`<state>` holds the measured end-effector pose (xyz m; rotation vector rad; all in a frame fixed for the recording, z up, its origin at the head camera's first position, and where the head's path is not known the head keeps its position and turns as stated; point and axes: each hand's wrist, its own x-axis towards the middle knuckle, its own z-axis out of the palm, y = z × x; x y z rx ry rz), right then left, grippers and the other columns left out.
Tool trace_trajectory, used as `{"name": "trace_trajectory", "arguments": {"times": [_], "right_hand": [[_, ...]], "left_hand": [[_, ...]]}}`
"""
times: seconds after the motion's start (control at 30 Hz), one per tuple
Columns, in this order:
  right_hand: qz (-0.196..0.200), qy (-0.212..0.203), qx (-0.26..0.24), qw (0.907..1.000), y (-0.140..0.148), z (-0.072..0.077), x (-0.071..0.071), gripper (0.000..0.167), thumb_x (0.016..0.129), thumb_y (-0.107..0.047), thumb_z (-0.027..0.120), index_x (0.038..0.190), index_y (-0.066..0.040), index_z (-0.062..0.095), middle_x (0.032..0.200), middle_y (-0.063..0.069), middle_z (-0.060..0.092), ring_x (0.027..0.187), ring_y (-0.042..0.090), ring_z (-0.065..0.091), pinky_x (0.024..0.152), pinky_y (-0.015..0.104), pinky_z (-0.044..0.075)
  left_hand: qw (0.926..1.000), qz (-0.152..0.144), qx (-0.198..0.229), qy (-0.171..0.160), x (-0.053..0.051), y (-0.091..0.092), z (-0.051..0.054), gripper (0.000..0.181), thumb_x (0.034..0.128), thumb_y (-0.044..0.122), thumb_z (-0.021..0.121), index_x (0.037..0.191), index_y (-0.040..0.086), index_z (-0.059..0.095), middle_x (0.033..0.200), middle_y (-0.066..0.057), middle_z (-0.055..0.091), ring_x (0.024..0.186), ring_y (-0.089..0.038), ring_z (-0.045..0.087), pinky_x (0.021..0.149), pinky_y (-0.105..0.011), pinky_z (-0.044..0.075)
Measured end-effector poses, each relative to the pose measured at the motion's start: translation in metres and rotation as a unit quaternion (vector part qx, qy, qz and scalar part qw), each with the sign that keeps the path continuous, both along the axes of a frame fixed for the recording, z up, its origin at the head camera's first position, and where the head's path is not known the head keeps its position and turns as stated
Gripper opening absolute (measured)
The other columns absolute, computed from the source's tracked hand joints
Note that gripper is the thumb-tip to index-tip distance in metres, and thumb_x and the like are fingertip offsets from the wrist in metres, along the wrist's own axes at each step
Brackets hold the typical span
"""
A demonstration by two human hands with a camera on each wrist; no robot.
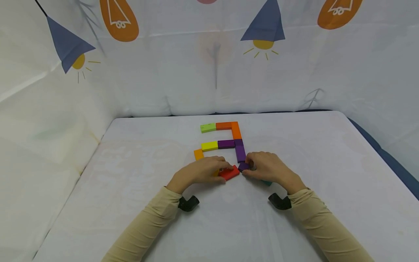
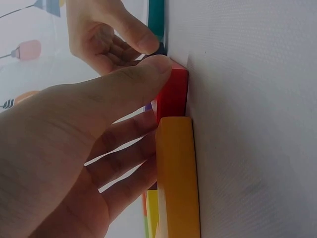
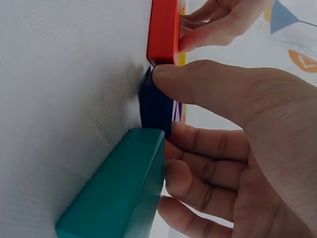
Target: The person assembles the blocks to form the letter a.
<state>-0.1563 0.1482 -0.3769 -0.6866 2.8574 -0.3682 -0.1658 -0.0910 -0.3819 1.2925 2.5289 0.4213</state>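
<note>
My left hand (image 1: 201, 171) pinches a red block (image 1: 229, 173), its thumb on the near side and fingers behind. Just right of it, my right hand (image 1: 270, 167) pinches a small dark blue-purple block (image 3: 157, 106) between thumb and fingers. The dark block's end meets the red block's corner. A teal block (image 3: 111, 188) lies against its other end, mostly hidden under the right hand in the head view. An amber block (image 2: 178, 173) adjoins the red one, partly covered by the left hand. Above the dark block runs an upright purple block (image 1: 240, 151).
The line of blocks continues backward: an orange block (image 1: 236, 130), an orange-red block (image 1: 223, 126) and a green block (image 1: 208, 128). A purple block (image 1: 226, 144), yellow block (image 1: 209, 146) and orange-yellow block (image 1: 198, 154) branch left. White printed cloth (image 1: 183, 72) hangs behind the white table (image 1: 327, 163).
</note>
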Motion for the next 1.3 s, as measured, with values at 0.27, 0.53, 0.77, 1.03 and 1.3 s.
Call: {"name": "trace_trajectory", "arguments": {"times": [0.27,0.53,0.77,1.03,1.3], "right_hand": [[0.001,0.003,-0.003,1.0,0.0,0.001,0.001,0.032,0.08,-0.039,0.072,0.095,-0.012,0.064,0.085,-0.002,0.065,0.071,0.01,0.054,0.065,0.029,0.048],[-0.003,-0.003,-0.007,1.0,0.003,0.002,0.002,0.035,0.08,-0.043,0.072,0.096,-0.013,0.063,0.086,-0.001,0.065,0.073,0.011,0.056,0.065,0.03,0.049],[0.007,-0.022,-0.023,0.9995,0.013,0.01,0.0,0.028,0.084,-0.038,0.068,0.098,-0.015,0.064,0.085,-0.002,0.063,0.072,0.01,0.054,0.062,0.026,0.046],[0.023,-0.132,-0.041,0.9901,0.033,0.019,-0.001,0.029,0.085,-0.033,0.068,0.106,-0.014,0.063,0.098,-0.001,0.062,0.084,0.014,0.054,0.067,0.025,0.047],[-0.004,-0.177,-0.016,0.984,0.034,0.023,0.001,0.048,0.082,-0.039,0.071,0.116,-0.011,0.053,0.088,0.001,0.059,0.076,0.013,0.053,0.067,0.027,0.046]], "left_hand": [[0.9999,-0.003,0.011,0.004,0.001,-0.001,-0.001,0.042,0.0871,0.031,0.068,0.125,0.016,0.06,0.106,0.002,0.06,0.09,-0.01,0.052,0.083,-0.021,0.048],[0.9997,-0.008,0.023,-0.001,-0.004,-0.004,-0.001,0.046,0.0858,0.035,0.069,0.127,0.018,0.059,0.11,0.003,0.061,0.096,-0.01,0.055,0.087,-0.021,0.048],[0.9994,0.012,0.031,-0.009,-0.01,-0.021,0.008,0.047,0.0819,0.032,0.073,0.124,0.016,0.061,0.118,0.0,0.06,0.106,-0.014,0.055,0.092,-0.028,0.048],[0.9979,0.061,-0.017,-0.016,-0.015,-0.037,0.018,0.04,0.0781,0.024,0.078,0.116,0.014,0.067,0.112,-0.003,0.061,0.1,-0.018,0.053,0.086,-0.03,0.048],[0.9967,0.064,-0.036,-0.033,-0.014,-0.037,0.019,0.029,0.0806,0.018,0.075,0.109,0.016,0.07,0.107,-0.001,0.062,0.102,-0.017,0.053,0.088,-0.031,0.048]]}}
